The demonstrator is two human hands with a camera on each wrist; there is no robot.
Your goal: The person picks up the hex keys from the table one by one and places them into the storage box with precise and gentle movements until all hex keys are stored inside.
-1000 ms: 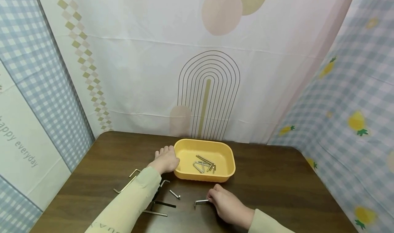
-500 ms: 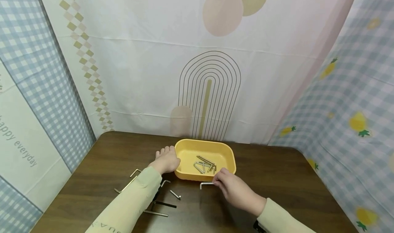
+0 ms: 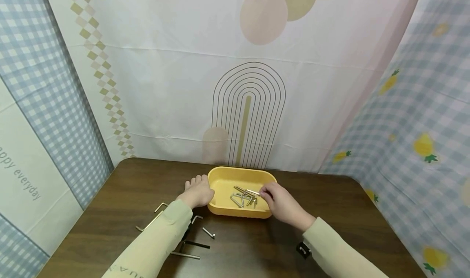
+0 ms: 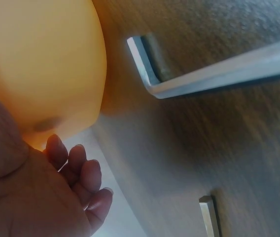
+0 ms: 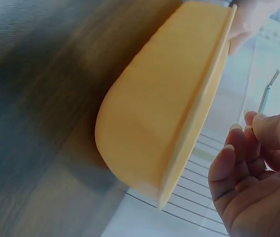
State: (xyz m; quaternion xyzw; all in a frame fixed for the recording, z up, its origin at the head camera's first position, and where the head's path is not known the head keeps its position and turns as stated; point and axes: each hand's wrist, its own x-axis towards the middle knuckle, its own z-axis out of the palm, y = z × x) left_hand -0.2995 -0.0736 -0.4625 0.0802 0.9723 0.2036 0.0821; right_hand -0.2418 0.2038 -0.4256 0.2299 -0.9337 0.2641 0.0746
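Note:
A yellow plastic bin [image 3: 227,211] stands on the table, with several metal hex keys [image 3: 242,196] lying inside it. At its left end my left hand [image 3: 198,191] holds the rim, the thumb over the edge and the other fingers bent outside the wall. My right hand [image 3: 280,200] is over the bin's right end and pinches a silver hex key [image 3: 252,192] between thumb and fingertips. In the right wrist view this hex key [image 5: 265,96] sticks out past the fingertips, above the level of the rim.
Left of centre on the brown table [image 3: 330,212] lie several more hex keys, among them a short silver one [image 3: 208,232], a black one [image 3: 197,243] and a long one [image 3: 186,255]. My left sleeve [image 3: 150,241] hides part of this group. A patterned cloth [image 3: 176,86] hangs behind the table.
My right hand has lifted the silver hex key off the table in front of the bin and carried it up and forward over the bin. The left hand stays at the rim.

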